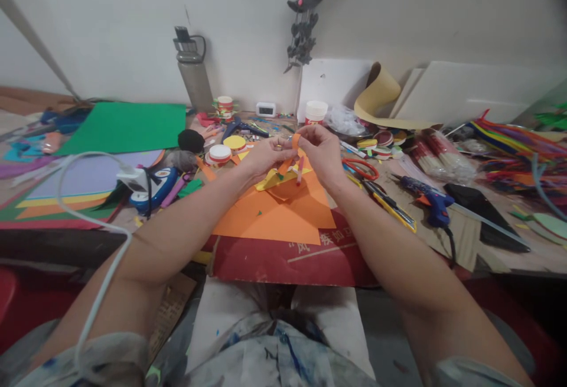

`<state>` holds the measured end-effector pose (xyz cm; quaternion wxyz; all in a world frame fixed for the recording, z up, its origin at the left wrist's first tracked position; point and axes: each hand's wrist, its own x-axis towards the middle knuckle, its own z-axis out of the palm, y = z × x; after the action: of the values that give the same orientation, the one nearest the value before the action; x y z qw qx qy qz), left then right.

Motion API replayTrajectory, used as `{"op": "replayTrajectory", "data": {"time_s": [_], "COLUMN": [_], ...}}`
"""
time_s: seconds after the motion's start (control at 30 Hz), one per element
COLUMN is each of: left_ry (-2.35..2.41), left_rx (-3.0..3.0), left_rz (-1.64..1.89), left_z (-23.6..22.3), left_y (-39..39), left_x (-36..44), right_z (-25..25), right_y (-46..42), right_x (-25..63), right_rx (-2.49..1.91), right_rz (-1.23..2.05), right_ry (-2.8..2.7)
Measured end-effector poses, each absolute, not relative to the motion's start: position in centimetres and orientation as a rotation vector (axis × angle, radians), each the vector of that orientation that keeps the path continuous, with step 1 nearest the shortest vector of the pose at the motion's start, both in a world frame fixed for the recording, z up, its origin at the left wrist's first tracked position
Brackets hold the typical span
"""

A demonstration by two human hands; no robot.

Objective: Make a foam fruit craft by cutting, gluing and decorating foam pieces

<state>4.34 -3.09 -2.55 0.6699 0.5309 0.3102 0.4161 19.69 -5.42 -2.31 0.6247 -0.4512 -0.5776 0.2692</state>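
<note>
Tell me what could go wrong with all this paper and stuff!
The orange strip between the left hand and right hand looks thin, so it could crease or tear if pulled hard.

The glue gun lies near the right arm. It might burn skin if it's hot, but I can't tell.

The white cord droops by the left arm and might snag it.

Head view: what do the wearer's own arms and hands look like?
Left hand and right hand: no gloves. Forearms uncovered. Left sleeve: pale grey with blue blotches; right sleeve: pale grey, barely in frame. A white cable crosses the left arm.
</note>
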Motion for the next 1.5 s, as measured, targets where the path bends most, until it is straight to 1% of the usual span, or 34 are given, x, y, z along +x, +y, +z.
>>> {"op": "replayTrajectory", "data": {"time_s": [0.23,0.53,0.73,1.1,1.33,1.5], "left_ry": [0.69,0.666,0.663,0.512,0.505,0.541], "left_rx": [1.229,1.22,1.231,1.166,1.174,1.231], "left_rz": [0.796,0.723,0.775,0.76,0.877,0.853], "left_z": [-2.5,-2.5,-2.7,-1.9,-2.7,-2.7], "left_y": [-3.0,-2.9,-2.9,-3.6,-2.9,-3.1], "left_x": [4.0,3.9,4.0,4.1,4.2,4.3], "right_z": [-2.6,-2.9,-3.1,-4.0,-4.1,-4.0], "right_y": [-5.0,-4.6,-4.1,-3.6,-3.8,-3.9], "right_x": [20.1,20.3,20.8,20.8,20.2,20.1], "right_rx": [-1.027,-1.006,-0.97,-0.839,-0.769,-0.788], "right_rz": [0.69,0.713,0.773,0.45,0.46,0.489], "right_ry": [-1.251,-1.17,-1.184,-1.285,-1.319,-1.312]}}
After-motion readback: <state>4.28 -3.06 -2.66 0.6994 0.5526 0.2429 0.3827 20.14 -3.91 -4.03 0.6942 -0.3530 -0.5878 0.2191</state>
